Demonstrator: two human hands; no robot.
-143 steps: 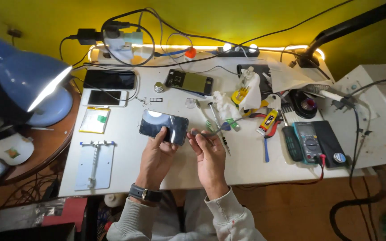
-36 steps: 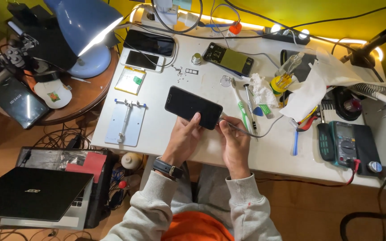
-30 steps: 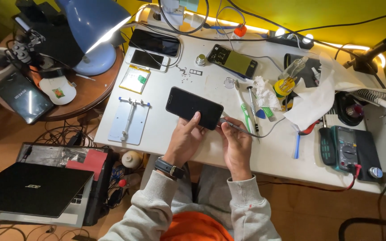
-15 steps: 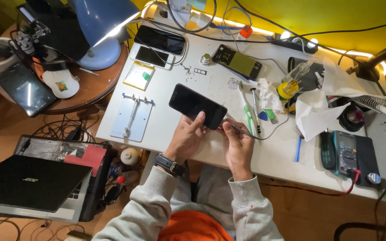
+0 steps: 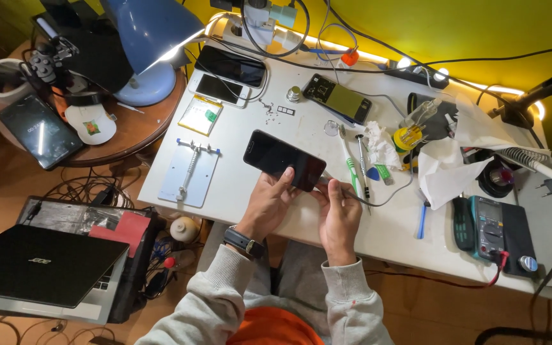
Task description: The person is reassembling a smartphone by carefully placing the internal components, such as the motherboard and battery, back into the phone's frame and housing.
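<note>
My left hand grips a black smartphone by its near edge and holds it just above the white table. A dark watch sits on that wrist. My right hand is closed around a thin metal tool whose tip points at the phone's right end. Both hands are near the table's front edge, over my lap.
Several other phones lie at the back, next to a metal repair jig, screwdrivers, crumpled tissue and a multimeter. A blue lamp stands on a round side table. A closed laptop lies on the floor at left.
The view has swung and closed in. The phone stays in my left hand, and my right hand has brought the thin tool up to the phone's right end.
</note>
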